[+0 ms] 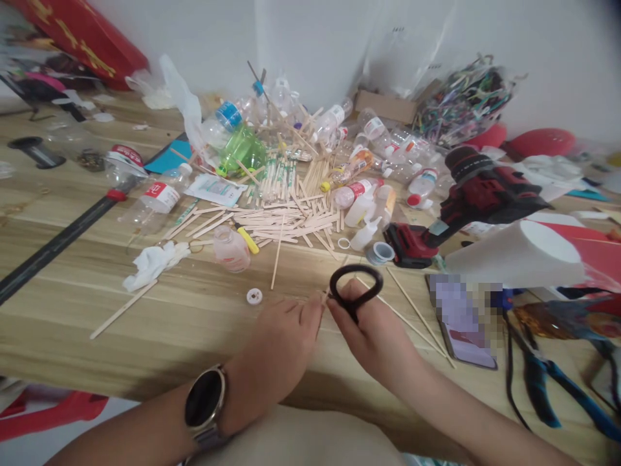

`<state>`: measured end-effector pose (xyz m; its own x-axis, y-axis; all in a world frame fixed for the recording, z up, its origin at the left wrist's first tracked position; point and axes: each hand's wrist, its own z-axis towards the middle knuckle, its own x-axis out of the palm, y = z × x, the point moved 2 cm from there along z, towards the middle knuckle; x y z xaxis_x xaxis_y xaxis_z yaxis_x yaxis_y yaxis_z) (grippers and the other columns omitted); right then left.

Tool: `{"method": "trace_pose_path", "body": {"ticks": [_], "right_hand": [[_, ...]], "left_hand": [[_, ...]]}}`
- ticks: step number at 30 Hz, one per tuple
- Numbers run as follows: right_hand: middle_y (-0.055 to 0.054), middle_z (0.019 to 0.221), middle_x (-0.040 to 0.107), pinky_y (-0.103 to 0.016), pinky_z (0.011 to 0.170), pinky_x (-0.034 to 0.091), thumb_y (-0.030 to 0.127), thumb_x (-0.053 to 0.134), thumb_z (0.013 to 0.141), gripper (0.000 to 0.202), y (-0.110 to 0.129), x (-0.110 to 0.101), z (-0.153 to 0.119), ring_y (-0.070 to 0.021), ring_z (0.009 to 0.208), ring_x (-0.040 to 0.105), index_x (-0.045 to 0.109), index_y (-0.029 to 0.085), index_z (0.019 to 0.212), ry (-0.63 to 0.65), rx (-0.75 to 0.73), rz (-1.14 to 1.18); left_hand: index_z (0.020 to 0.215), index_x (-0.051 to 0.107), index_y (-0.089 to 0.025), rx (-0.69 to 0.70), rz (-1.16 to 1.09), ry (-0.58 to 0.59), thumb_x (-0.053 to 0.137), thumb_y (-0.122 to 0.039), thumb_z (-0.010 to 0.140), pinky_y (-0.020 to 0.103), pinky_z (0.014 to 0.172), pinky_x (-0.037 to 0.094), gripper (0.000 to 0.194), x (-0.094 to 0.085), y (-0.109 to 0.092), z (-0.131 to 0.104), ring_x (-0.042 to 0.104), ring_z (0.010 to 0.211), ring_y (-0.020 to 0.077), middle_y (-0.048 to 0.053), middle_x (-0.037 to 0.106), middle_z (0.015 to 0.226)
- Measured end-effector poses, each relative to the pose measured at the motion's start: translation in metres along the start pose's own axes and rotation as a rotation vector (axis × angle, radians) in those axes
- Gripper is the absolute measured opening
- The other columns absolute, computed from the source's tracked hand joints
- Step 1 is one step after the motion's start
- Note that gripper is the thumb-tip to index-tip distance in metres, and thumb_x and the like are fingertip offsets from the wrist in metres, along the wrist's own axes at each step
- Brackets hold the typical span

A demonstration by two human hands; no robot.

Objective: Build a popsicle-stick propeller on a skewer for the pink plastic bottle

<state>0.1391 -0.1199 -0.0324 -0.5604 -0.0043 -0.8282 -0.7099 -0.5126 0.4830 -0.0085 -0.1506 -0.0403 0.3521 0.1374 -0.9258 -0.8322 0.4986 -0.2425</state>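
My right hand (381, 333) is closed around scissors with a black loop handle (350, 307); the blades are mostly hidden behind my fingers. Just to its left, my left hand (286, 330), with a watch on its wrist, is pinched shut. A pale end of a thin wooden stick (326, 295) shows at its fingertips, close to the scissors; most of the stick is hidden. Beyond my hands lie a white bottle cap (254, 296) and a single upright-pointing wooden stick (278, 252). More thin sticks (412, 310) lie right of my right hand.
A pile of flat wooden sticks (286, 223) spreads mid-table, with plastic bottles (373, 126) behind. On the right are a red cordless drill (490, 194), a white paper roll (514, 252), a phone (468, 330) and pliers (541, 388). A dark pole (63, 236) lies at left.
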Motion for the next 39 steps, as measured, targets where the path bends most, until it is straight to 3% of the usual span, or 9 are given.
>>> {"method": "trace_pose_path", "body": {"ticks": [3, 6, 10, 14, 17, 20, 25, 31, 39], "right_hand": [[0.003, 0.059, 0.053, -0.024, 0.045, 0.035, 0.023, 0.046, 0.092, 0.018, 0.005, -0.001, 0.003, -0.0118, 0.046, 0.044, 0.045, 0.023, 0.074, -0.004, 0.082, 0.182], [0.0, 0.065, 0.057, -0.025, 0.051, 0.039, 0.019, 0.048, 0.091, 0.013, 0.008, -0.002, 0.003, -0.0146, 0.055, 0.052, 0.049, 0.022, 0.078, -0.114, 0.004, 0.148], [-0.002, 0.073, 0.062, -0.029, 0.058, 0.043, 0.017, 0.049, 0.091, 0.009, 0.006, -0.001, -0.004, -0.0179, 0.064, 0.056, 0.055, 0.023, 0.086, -0.203, -0.153, -0.004], [0.0, 0.066, 0.057, -0.027, 0.058, 0.045, 0.014, 0.05, 0.09, 0.01, -0.001, 0.0, -0.012, -0.0163, 0.062, 0.054, 0.048, 0.023, 0.086, -0.222, -0.202, 0.007], [0.002, 0.065, 0.057, -0.03, 0.061, 0.046, 0.012, 0.052, 0.088, 0.012, -0.007, 0.0, -0.018, -0.0161, 0.061, 0.054, 0.047, 0.023, 0.088, -0.26, -0.256, -0.028], [0.0, 0.065, 0.057, -0.03, 0.057, 0.046, 0.016, 0.053, 0.089, 0.008, -0.01, -0.002, -0.021, -0.0159, 0.059, 0.054, 0.05, 0.022, 0.085, -0.274, -0.221, -0.03], [0.0, 0.055, 0.055, -0.024, 0.042, 0.04, 0.025, 0.051, 0.091, 0.026, 0.007, -0.018, -0.017, -0.0131, 0.047, 0.053, 0.046, 0.022, 0.066, -0.22, 0.053, 0.062], [0.006, 0.047, 0.05, -0.021, 0.039, 0.039, 0.024, 0.046, 0.093, 0.026, 0.03, -0.025, -0.008, -0.0098, 0.039, 0.05, 0.041, 0.024, 0.067, -0.03, 0.15, 0.279], [0.001, 0.063, 0.062, -0.027, 0.053, 0.04, 0.016, 0.05, 0.09, 0.011, 0.022, -0.025, -0.008, -0.0138, 0.053, 0.056, 0.052, 0.021, 0.081, -0.109, -0.159, -0.076]], "left_hand": [[0.116, 0.053, -0.005, 0.09, 0.09, -0.103, 0.034, -0.006, 0.094, 0.036, 0.064, 0.052, 0.029, 0.003, 0.0, -0.002, 0.066, 0.069, 0.0227, 0.011, 0.071, 0.082], [0.117, 0.053, -0.009, 0.006, -0.058, -0.119, 0.031, -0.016, 0.099, 0.036, 0.066, 0.05, 0.029, 0.0, -0.001, -0.004, 0.066, 0.072, 0.0224, 0.009, 0.071, 0.082], [0.096, 0.057, -0.018, -0.344, -0.679, -0.007, 0.03, -0.033, 0.101, 0.032, 0.069, 0.046, 0.031, -0.008, -0.004, -0.002, 0.061, 0.079, 0.019, 0.004, 0.065, 0.084], [0.068, 0.042, -0.02, -0.571, -1.51, 0.166, 0.035, -0.04, 0.096, 0.023, 0.047, 0.025, 0.035, -0.009, -0.006, 0.002, 0.028, 0.047, 0.0097, -0.008, 0.031, 0.052], [0.068, 0.038, -0.021, -0.558, -1.862, 0.027, 0.037, -0.039, 0.095, 0.022, 0.047, 0.024, 0.032, -0.016, 0.0, 0.005, 0.018, 0.046, 0.0089, -0.01, 0.021, 0.05], [0.072, 0.042, -0.021, -0.599, -1.655, -0.111, 0.038, -0.04, 0.096, 0.021, 0.048, 0.027, 0.031, -0.025, 0.007, 0.001, 0.024, 0.047, 0.0089, -0.01, 0.027, 0.05], [0.087, 0.056, -0.02, -0.499, -1.001, 0.055, 0.036, -0.041, 0.098, 0.022, 0.046, 0.029, 0.031, -0.028, -0.002, -0.007, 0.041, 0.051, 0.0104, -0.005, 0.047, 0.059], [0.09, 0.059, -0.019, -0.394, -0.643, 0.033, 0.033, -0.03, 0.098, 0.024, 0.058, 0.041, 0.029, -0.03, -0.01, -0.01, 0.058, 0.067, 0.0152, 0.001, 0.064, 0.073], [0.094, 0.062, -0.02, -0.351, -0.543, 0.048, 0.033, -0.028, 0.098, 0.028, 0.067, 0.05, 0.03, -0.03, -0.011, -0.008, 0.064, 0.073, 0.018, 0.003, 0.069, 0.078]]}}
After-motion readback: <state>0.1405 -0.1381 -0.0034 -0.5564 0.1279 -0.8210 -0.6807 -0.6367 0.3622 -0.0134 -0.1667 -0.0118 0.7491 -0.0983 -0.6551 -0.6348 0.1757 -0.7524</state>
